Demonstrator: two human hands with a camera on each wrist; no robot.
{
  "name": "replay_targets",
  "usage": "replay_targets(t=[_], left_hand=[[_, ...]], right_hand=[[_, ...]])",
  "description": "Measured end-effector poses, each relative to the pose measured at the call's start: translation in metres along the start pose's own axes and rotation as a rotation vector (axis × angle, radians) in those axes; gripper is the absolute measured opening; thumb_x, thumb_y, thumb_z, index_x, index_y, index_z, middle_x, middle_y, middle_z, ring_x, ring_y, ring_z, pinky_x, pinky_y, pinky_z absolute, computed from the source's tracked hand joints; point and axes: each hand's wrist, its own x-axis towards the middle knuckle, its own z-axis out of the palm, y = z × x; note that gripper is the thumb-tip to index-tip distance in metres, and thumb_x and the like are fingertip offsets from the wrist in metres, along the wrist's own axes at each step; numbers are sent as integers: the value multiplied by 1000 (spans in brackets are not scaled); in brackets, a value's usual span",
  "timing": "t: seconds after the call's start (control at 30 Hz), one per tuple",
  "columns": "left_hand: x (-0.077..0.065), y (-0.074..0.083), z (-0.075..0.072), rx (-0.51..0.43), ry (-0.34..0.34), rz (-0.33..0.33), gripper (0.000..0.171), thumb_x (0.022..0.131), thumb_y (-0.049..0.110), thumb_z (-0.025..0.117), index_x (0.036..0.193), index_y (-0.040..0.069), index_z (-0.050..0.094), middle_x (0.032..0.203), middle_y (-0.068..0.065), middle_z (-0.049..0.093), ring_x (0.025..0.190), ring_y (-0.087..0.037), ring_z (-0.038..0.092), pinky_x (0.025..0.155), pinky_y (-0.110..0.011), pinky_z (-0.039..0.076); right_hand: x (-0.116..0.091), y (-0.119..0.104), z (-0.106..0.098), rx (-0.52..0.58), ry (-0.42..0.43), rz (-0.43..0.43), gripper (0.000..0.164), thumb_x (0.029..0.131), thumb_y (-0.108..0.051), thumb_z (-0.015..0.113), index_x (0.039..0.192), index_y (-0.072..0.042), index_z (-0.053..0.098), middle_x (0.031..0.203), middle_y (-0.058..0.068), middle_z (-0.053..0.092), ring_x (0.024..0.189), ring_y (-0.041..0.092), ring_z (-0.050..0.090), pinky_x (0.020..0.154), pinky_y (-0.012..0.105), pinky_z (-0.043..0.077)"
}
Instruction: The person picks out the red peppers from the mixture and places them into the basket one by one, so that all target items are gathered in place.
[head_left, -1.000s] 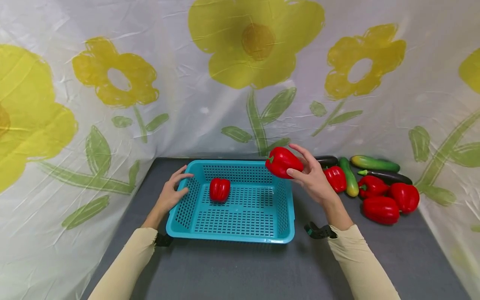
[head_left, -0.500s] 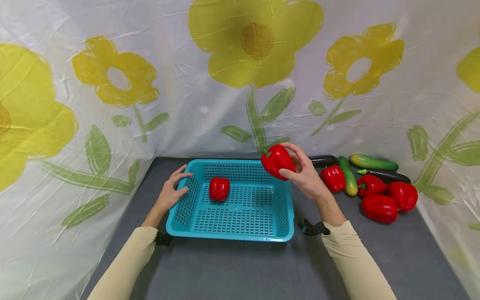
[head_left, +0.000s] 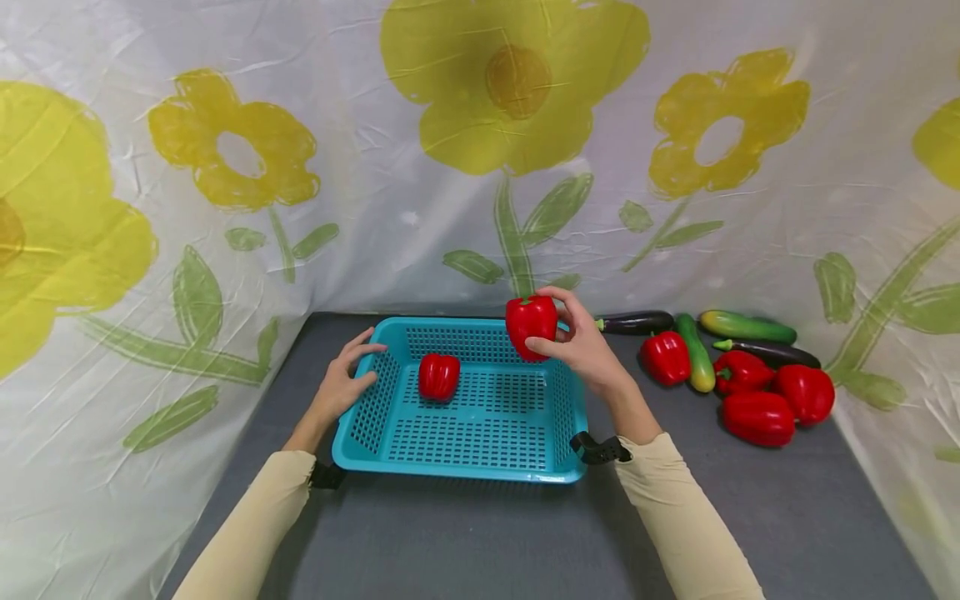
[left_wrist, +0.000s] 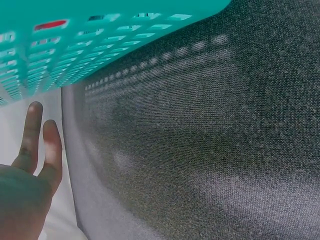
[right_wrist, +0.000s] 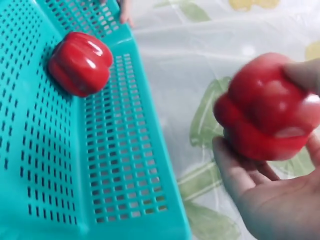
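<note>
In the head view, my right hand [head_left: 588,350] grips a red bell pepper [head_left: 529,323], stem end up, above the back right part of the blue plastic basket [head_left: 457,477]. Thumb and fingers hold this pepper [right_wrist: 270,110] from its side in the right wrist view. Inside the basket lies another red bell pepper [head_left: 438,377], towards the back left. My left hand [head_left: 341,387] rests at the basket's left rim with its fingers spread. Two of its fingers [left_wrist: 52,145] look fairly straight in the left wrist view, below the basket wall.
To the right lie several more red bell peppers [head_left: 759,419], a cucumber [head_left: 696,354], a yellow-green cucumber [head_left: 748,327], an eggplant [head_left: 636,323] and a second eggplant [head_left: 772,353]. A flowered curtain [head_left: 360,217] hangs behind the dark table [head_left: 420,542].
My right hand has moved left with its bell pepper, from the basket's back right corner to over the basket. The pepper's stem has turned from left to upward. The left hand stays put.
</note>
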Motion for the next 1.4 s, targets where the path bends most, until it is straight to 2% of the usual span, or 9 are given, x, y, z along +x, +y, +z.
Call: replay_targets(t=[0.17, 0.27, 0.53, 0.8, 1.03, 1.4], left_hand=[[0, 3, 0, -6, 1, -24, 38, 90, -17, 54, 128, -16, 58, 158, -31, 27, 143, -55, 20, 101, -71, 29], [0, -1, 0, 1, 3, -18, 37, 90, -15, 54, 127, -16, 58, 158, -31, 27, 142, -55, 22, 100, -73, 28], [1, -3, 1, -8, 2, -6, 37, 91, -15, 54, 127, -16, 58, 158, -31, 27, 142, -55, 22, 99, -71, 30], [1, 3, 1, -3, 1, -6, 37, 90, -18, 55, 127, -17, 58, 157, -33, 27, 142, -55, 22, 99, -68, 32], [-1, 4, 1, -7, 2, -7, 37, 90, -19, 54, 127, -18, 58, 156, -34, 27, 142, -56, 22, 99, -69, 31], [1, 2, -1, -18, -2, -29, 38, 90, -18, 54, 128, -18, 57, 158, -32, 26, 143, -55, 20, 102, -71, 28]], right_hand=[[7, 3, 11, -30, 10, 73, 67, 90, -6, 76, 147, -7, 40, 137, 18, 52, 110, 40, 59, 84, 45, 55], [11, 9, 16, -37, 13, 108, 65, 90, -8, 76, 146, -7, 42, 139, 16, 48, 110, 40, 60, 85, 46, 54], [21, 22, 29, -31, 9, 140, 60, 92, -9, 75, 145, -10, 48, 140, 15, 50, 114, 39, 57, 87, 50, 52], [28, 36, 37, -29, 16, 160, 56, 92, -8, 75, 142, -6, 52, 141, 18, 47, 118, 41, 54, 91, 54, 50], [32, 47, 44, -67, -4, 173, 61, 90, -11, 77, 146, -5, 51, 142, 18, 48, 127, 39, 46, 90, 54, 51], [35, 61, 51, -92, 39, 254, 58, 86, -9, 81, 138, -8, 56, 139, 19, 50, 130, 39, 42, 93, 62, 46]])
